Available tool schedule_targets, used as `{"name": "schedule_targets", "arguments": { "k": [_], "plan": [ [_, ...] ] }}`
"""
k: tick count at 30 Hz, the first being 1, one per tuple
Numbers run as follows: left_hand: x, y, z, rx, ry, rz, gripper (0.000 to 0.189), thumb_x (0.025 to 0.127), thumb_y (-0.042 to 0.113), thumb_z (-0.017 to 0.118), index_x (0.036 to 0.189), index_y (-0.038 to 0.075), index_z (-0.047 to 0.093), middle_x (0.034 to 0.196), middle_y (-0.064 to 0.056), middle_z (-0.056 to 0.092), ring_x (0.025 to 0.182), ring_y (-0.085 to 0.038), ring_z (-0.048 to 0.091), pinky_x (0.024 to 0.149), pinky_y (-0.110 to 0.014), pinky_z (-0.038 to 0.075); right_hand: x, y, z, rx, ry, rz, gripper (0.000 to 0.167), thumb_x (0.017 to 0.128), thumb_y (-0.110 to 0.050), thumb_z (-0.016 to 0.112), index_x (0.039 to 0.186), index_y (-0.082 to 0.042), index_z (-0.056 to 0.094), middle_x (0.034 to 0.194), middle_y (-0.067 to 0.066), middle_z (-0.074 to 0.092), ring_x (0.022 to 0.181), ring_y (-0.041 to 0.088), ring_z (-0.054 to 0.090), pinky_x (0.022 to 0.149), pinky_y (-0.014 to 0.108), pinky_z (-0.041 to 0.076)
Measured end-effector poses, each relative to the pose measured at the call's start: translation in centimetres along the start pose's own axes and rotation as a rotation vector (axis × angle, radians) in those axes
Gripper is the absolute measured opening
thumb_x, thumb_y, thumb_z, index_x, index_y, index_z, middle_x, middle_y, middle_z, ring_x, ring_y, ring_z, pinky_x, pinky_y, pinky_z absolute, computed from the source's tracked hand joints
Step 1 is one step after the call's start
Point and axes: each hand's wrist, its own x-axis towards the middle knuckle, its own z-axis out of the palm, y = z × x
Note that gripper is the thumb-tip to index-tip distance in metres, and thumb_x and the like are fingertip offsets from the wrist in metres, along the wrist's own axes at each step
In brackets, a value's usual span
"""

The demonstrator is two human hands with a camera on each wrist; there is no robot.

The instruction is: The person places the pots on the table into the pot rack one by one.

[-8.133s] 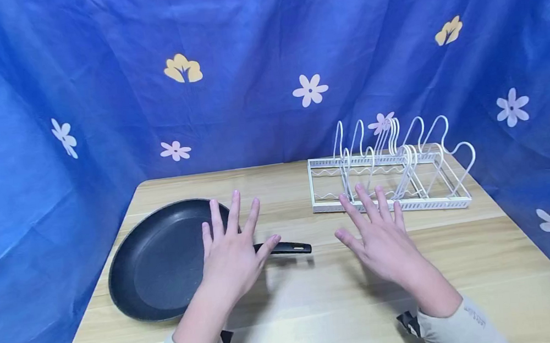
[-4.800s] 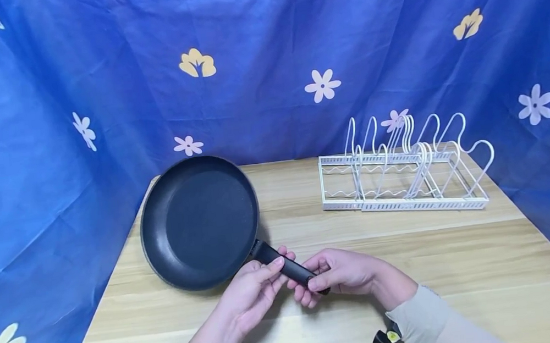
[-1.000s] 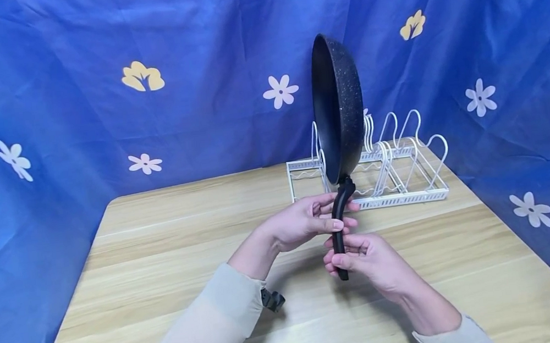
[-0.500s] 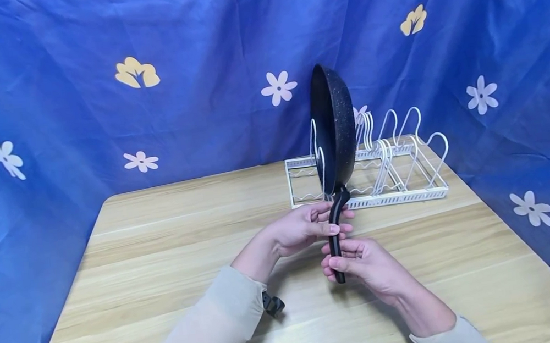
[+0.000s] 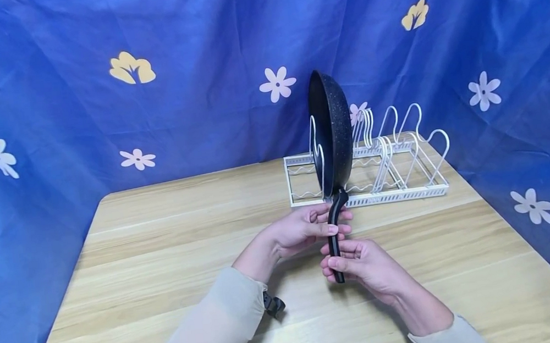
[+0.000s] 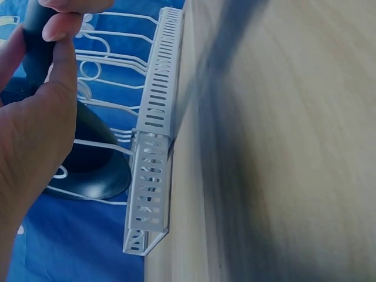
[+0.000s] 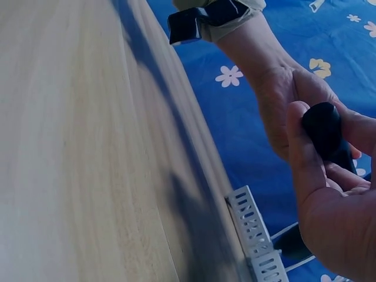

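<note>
A black frying pan [image 5: 339, 126] with a speckled outer side stands on edge in the white wire rack [image 5: 397, 197], between the leftmost wire loops and the middle ones. Its handle points toward me, over the table's near side. My left hand [image 5: 295, 230] grips the handle close to the pan body. Nearer the handle's end, my right hand [image 5: 369, 267] pinches it between thumb and fingers. In the left wrist view the pan's rim [image 6: 108, 176] shows low behind the rack's slotted rail [image 6: 150, 182]. From the right wrist the handle's tip [image 7: 323, 126] is visible between the fingers.
The wooden table [image 5: 163, 248] spreads to the left and in front of the rack. Several upright wire loops [image 5: 416, 119] rise on the rack's right part. A blue flowered cloth [image 5: 197, 90] hangs behind and on both sides.
Earlier the pan lay flat on the left and both hands were spread. It was lifted, turned on edge and brought right, then lowered into the rack; over the last half second it sank slightly.
</note>
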Motion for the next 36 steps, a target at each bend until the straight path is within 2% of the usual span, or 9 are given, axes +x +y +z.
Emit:
{"name": "schedule_targets", "arguments": {
  "k": [6,11,15,18,23,26,31,36],
  "plan": [
    [0.3,-0.4,-0.2,-0.015,0.012,-0.008,0.06,0.101,-0.005,0.058,0.159,-0.003,0.041,0.164,-0.019,0.053,0.122,-0.01,0.072,0.132,-0.047,0.038,0.4,0.3,-0.5,-0.031,0.007,0.039,0.059,0.102,-0.007,0.071,0.144,0.026,0.046,0.1,-0.004,0.081,0.092,0.009,0.079,0.093,0.028,0.066],
    [0.4,-0.4,-0.4,0.0,0.006,-0.022,0.065,0.103,-0.007,0.054,0.164,-0.005,0.032,0.172,-0.028,0.037,0.121,-0.007,0.072,0.134,-0.049,0.035,0.7,0.5,-1.2,-0.043,-0.016,0.071,0.059,0.102,-0.007,0.07,0.148,0.022,0.045,0.104,-0.004,0.08,0.095,0.01,0.08,0.095,0.029,0.066],
    [0.3,-0.2,-0.3,0.013,0.009,-0.032,0.067,0.104,-0.007,0.052,0.166,-0.004,0.028,0.175,-0.028,0.031,0.122,-0.006,0.071,0.135,-0.05,0.034,0.5,0.4,-1.5,-0.064,-0.054,0.066,0.063,0.103,-0.006,0.068,0.152,0.022,0.04,0.112,-0.003,0.078,0.1,0.01,0.079,0.097,0.03,0.065],
    [0.2,-0.1,-0.1,0.013,0.028,-0.035,0.065,0.104,-0.007,0.053,0.165,-0.001,0.031,0.175,-0.028,0.032,0.126,-0.009,0.07,0.134,-0.05,0.036,0.2,0.4,-1.5,-0.114,-0.058,0.054,0.064,0.102,-0.005,0.069,0.152,0.022,0.039,0.119,0.006,0.077,0.104,0.01,0.078,0.097,0.027,0.065],
    [0.2,-0.1,-0.1,0.031,0.067,-0.035,0.066,0.103,-0.009,0.055,0.164,-0.004,0.031,0.173,-0.028,0.034,0.129,-0.013,0.07,0.132,-0.049,0.04,0.0,0.5,-1.3,-0.215,-0.037,0.034,0.06,0.1,-0.005,0.072,0.146,0.022,0.046,0.128,0.031,0.072,0.105,0.01,0.077,0.095,0.022,0.064],
    [0.4,-0.3,-0.2,0.051,0.088,-0.031,0.068,0.102,-0.009,0.056,0.165,-0.005,0.03,0.172,-0.029,0.036,0.134,-0.019,0.069,0.131,-0.048,0.041,0.0,0.7,-1.5,-0.249,-0.05,0.015,0.057,0.1,-0.005,0.072,0.144,0.021,0.048,0.13,0.038,0.068,0.107,0.011,0.077,0.095,0.02,0.063],
    [0.7,-0.8,-0.4,0.075,0.12,-0.029,0.068,0.101,-0.01,0.059,0.165,-0.002,0.034,0.17,-0.029,0.04,0.148,-0.036,0.059,0.129,-0.046,0.043,0.1,1.1,-2.1,-0.254,-0.085,0.006,0.057,0.101,-0.002,0.069,0.147,0.022,0.044,0.131,0.039,0.068,0.112,0.015,0.077,0.099,0.019,0.061],
    [0.8,-1.4,-0.7,0.1,0.175,-0.022,0.069,0.101,-0.012,0.06,0.165,-0.002,0.036,0.167,-0.03,0.045,0.149,-0.041,0.056,0.126,-0.043,0.047,0.6,1.6,-2.3,-0.309,-0.039,0.018,0.062,0.099,0.003,0.068,0.153,0.018,0.042,0.131,0.035,0.07,0.113,0.02,0.076,0.096,0.019,0.062]
  ]
}}
